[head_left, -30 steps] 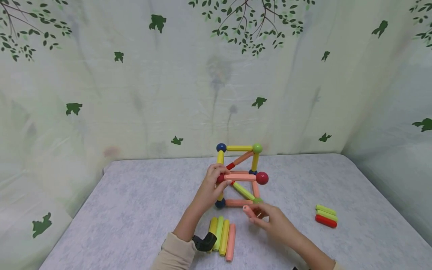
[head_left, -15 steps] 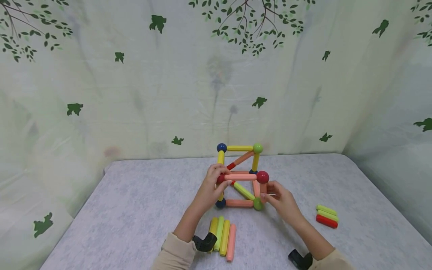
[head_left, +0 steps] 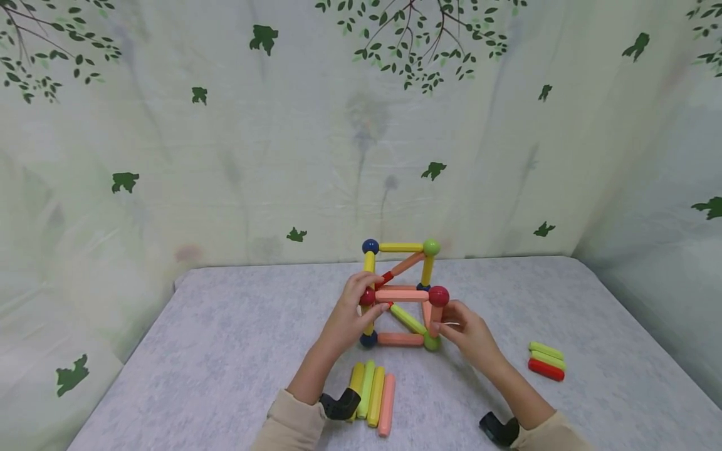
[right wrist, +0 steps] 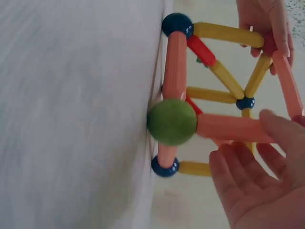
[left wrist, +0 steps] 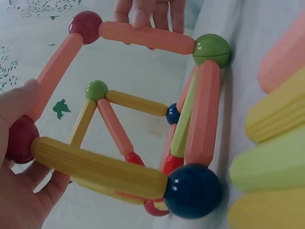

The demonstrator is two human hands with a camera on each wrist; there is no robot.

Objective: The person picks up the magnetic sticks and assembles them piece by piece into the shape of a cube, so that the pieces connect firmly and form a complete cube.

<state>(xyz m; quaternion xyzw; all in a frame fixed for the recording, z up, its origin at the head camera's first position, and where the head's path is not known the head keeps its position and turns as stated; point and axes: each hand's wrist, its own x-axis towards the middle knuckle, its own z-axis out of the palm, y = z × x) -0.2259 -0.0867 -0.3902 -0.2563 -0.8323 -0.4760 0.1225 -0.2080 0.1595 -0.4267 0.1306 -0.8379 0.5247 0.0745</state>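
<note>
A frame of magnetic sticks and balls stands on the table. My left hand (head_left: pixel 351 310) holds the red ball (left wrist: pixel 21 139) at its upper front left corner, thumb on one side and fingers on the other. From that ball a pink stick (head_left: pixel 402 295) runs across to a second red ball (head_left: pixel 439 296). Below the second ball, my right hand (head_left: pixel 470 332) pinches an upright pink stick (right wrist: pixel 233 128). Its lower end touches the green ball (right wrist: pixel 171 121), and its upper end meets the red ball in the left wrist view. A blue ball (left wrist: pixel 193 191) forms the lower left corner.
Nearer the person lie a yellow stick (head_left: pixel 375 398), a light green stick (head_left: pixel 365 389) and a pink stick (head_left: pixel 386 406), side by side. Farther right, light green sticks (head_left: pixel 546 351) lie beside a red stick (head_left: pixel 546 369). A printed curtain (head_left: pixel 271 156) hangs behind the table.
My right hand has raised the pink stick from near the table and stood it under the right red ball. Its lower end has since shifted left onto the green ball. My left hand has barely moved.
</note>
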